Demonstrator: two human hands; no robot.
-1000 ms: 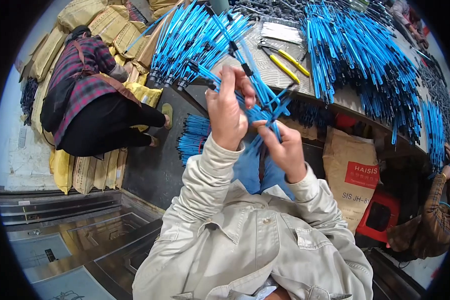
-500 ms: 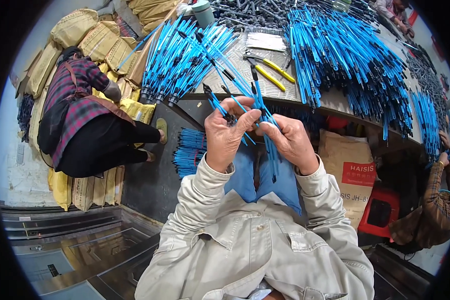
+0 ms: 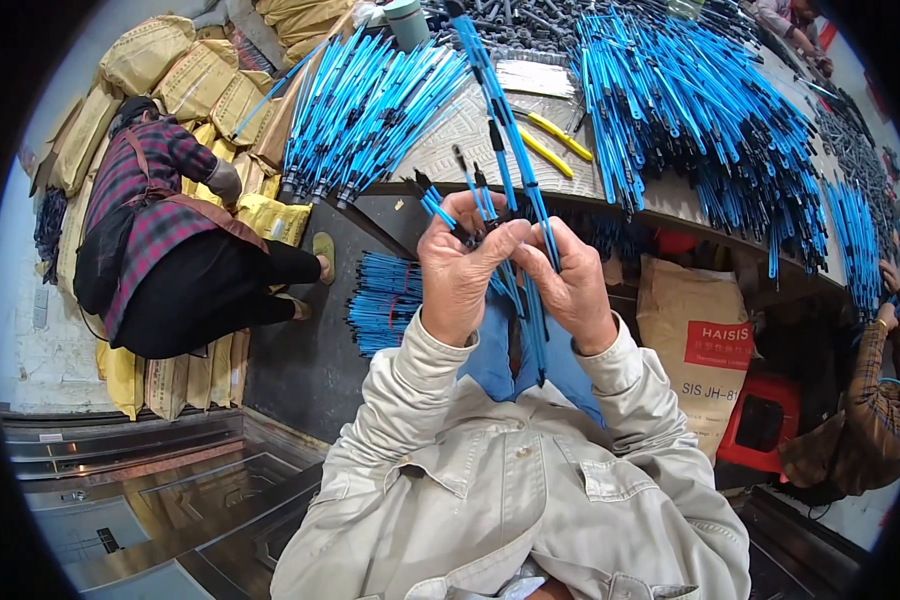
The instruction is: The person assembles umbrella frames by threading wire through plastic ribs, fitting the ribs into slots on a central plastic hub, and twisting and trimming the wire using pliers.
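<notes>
My left hand (image 3: 460, 278) is closed around several thin blue rods with black tips, which stick out above its fingers. My right hand (image 3: 573, 285) pinches longer blue rods (image 3: 511, 140) with black fittings. These reach up over the table edge and run down past my palms above my lap. The two thumbs and fingertips meet where the rods cross, so the exact contact there is hidden. Beyond my hands, yellow-handled pliers (image 3: 553, 152) lie on the table (image 3: 445, 130). A flat stack of thin white sticks (image 3: 535, 78) is just behind them.
Blue rods are heaped at the table's left (image 3: 370, 115) and right (image 3: 670, 110), with dark parts (image 3: 530, 25) at the back. Tied rod bundles (image 3: 380, 290) lie below. A paper sack (image 3: 670, 340) and red stool (image 3: 770, 425) stand right. One person (image 3: 160, 200) bends over sacks at left.
The long rods have swung from leaning left to nearly upright, reaching higher over the table. Both hands have shifted slightly and stay together.
</notes>
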